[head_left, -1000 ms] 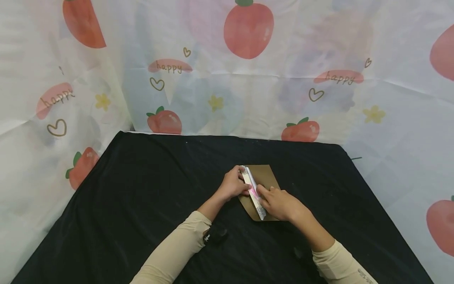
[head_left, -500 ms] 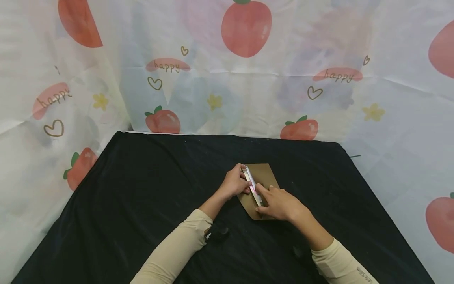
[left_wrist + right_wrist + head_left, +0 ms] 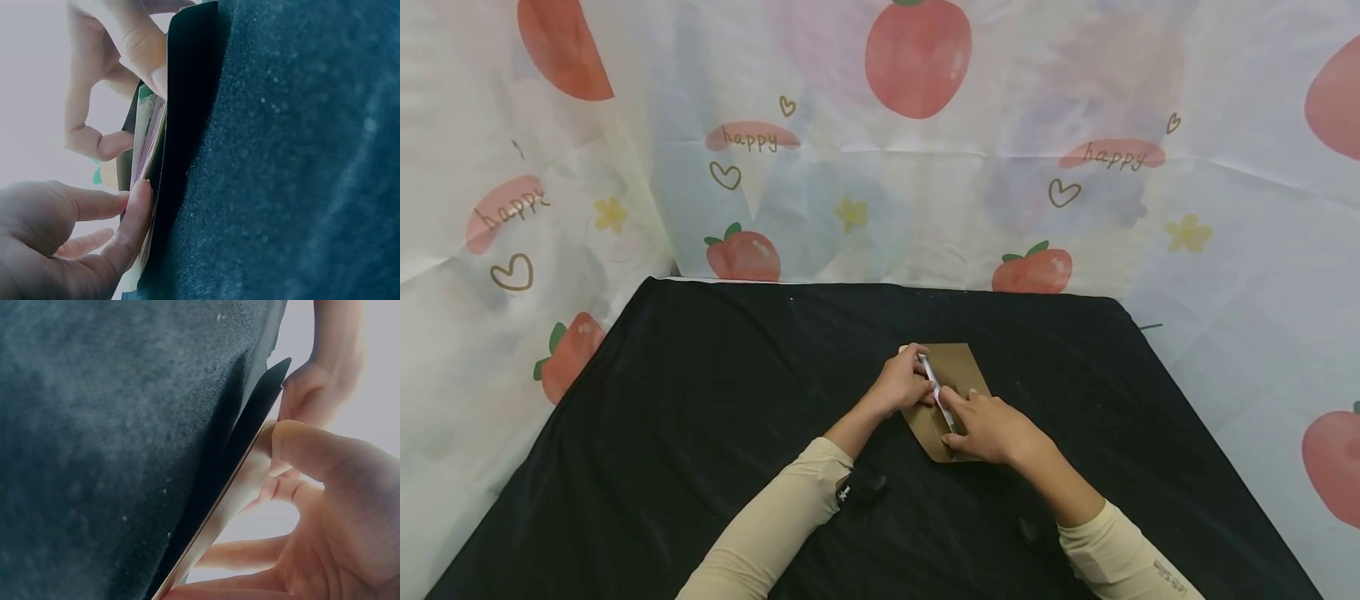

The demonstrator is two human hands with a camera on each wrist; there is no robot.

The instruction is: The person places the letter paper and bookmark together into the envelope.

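In the head view a brown envelope [image 3: 957, 362] lies on the black cloth, its mouth spread apart. A thin packet of printed paper [image 3: 928, 368] stands within that mouth, mostly covered by fingers; the left wrist view shows layered pink and green paper edges [image 3: 149, 128]. My left hand [image 3: 897, 385] pinches the paper between thumb and fingers on the far left side. Opposite it, my right hand [image 3: 988, 427] holds the envelope's edge, thumb toward the near end. In the right wrist view the right hand [image 3: 340, 506] has its thumb tip at the envelope's rim [image 3: 240, 475].
Black cloth [image 3: 760, 392] covers the table around the envelope. A pale fabric backdrop [image 3: 820, 75] with fruit prints hangs behind and at both sides. Small dark wrist gear [image 3: 861, 490] sits beneath the left forearm.
The printed paper has sunk lower into the envelope, so less shows, and its near end no longer sticks out past the right hand. The right thumb has moved onto the near edge.
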